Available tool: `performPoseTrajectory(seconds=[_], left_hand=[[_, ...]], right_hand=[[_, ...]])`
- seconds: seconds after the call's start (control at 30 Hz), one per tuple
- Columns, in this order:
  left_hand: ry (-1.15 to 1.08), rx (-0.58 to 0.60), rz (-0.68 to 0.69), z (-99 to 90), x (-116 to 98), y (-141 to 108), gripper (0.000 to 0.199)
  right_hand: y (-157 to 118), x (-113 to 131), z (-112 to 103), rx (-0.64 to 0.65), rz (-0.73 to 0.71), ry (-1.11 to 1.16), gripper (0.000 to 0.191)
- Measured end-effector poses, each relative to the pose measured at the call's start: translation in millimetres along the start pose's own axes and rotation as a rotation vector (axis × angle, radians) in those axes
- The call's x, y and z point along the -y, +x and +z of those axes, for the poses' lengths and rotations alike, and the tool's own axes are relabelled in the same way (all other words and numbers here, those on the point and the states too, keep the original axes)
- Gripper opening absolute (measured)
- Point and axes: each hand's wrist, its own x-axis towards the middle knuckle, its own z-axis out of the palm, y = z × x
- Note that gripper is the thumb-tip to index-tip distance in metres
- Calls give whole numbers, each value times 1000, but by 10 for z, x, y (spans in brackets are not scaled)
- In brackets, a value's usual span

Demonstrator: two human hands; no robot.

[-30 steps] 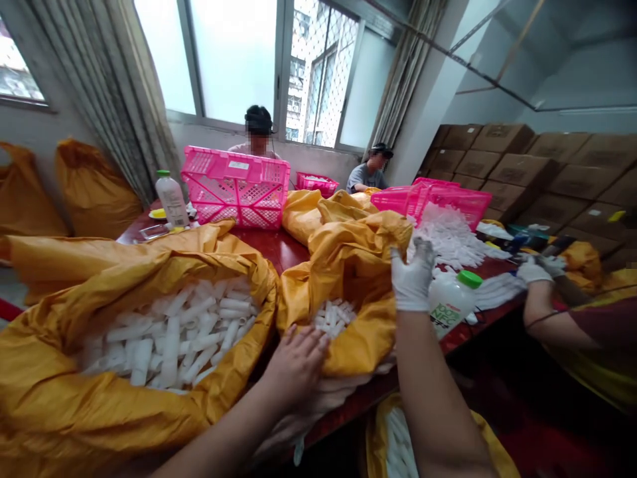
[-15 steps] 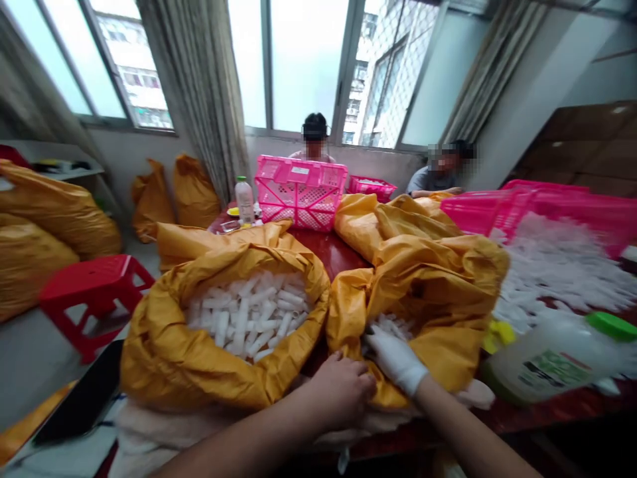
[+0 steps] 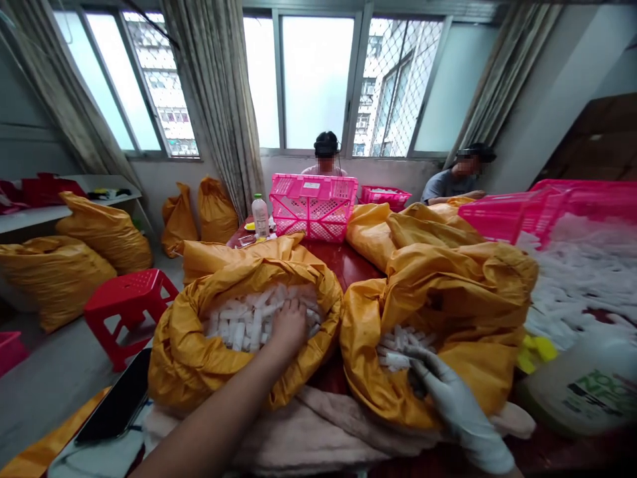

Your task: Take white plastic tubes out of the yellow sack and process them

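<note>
Two open orange sacks stand side by side on the dark red table. My bare left hand (image 3: 290,326) rests among the white translucent tubes (image 3: 239,325) in the left sack (image 3: 184,362); its fingers point down into the pile and their tips are hidden. Over the front of the right sack (image 3: 460,352), my right hand (image 3: 438,378) wears a white glove with dark fingertips. Its fingers are near the small white pieces (image 3: 401,342) inside, touching a white tube at the near edge. Whether it grips that tube is unclear.
Beyond the sacks stands a pink basket (image 3: 313,209), with a bottle (image 3: 259,216) beside it. Two people sit by the windows. At right are a pile of white pieces (image 3: 582,279) and a large jug (image 3: 587,385). A red stool (image 3: 127,299) and a dark phone (image 3: 117,401) are at left.
My left hand has moved from between the sacks up into the left sack. My right hand has drawn back a little and shows more of its fingers. The view has shifted.
</note>
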Motion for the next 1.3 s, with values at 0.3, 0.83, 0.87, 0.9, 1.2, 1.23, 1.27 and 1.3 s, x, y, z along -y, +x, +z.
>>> performPoseTrajectory(seconds=[0.3,0.83,0.87,0.9,1.2,1.23,1.27,1.3], left_hand=[[-192,-33,138,-130,-122,-348,29],[-1108,328,71,-371,-370,-931,18],[-1035,293,51,-373,-370,-941,16],[-972,270,35,-374,-367,-948,15],[-1314,443,-119,-387,-370,-962,26],[-1489,576,-171,-386,-385,-972,41],[-1639,711,-222,-380,-404,-984,55],[-1751,822,-265,-369,-427,-997,66]], right_hand=[[-179,433,554,-46,145,626,28],[-355,497,1210,-13,-497,154,36],[-359,449,1238,-40,-482,171,33],[-365,410,1265,-65,-456,183,31],[-387,438,1284,-42,-8,435,28],[-383,447,1277,-30,20,478,29],[-385,447,1276,-32,37,507,30],[-394,438,1280,-42,47,514,30]])
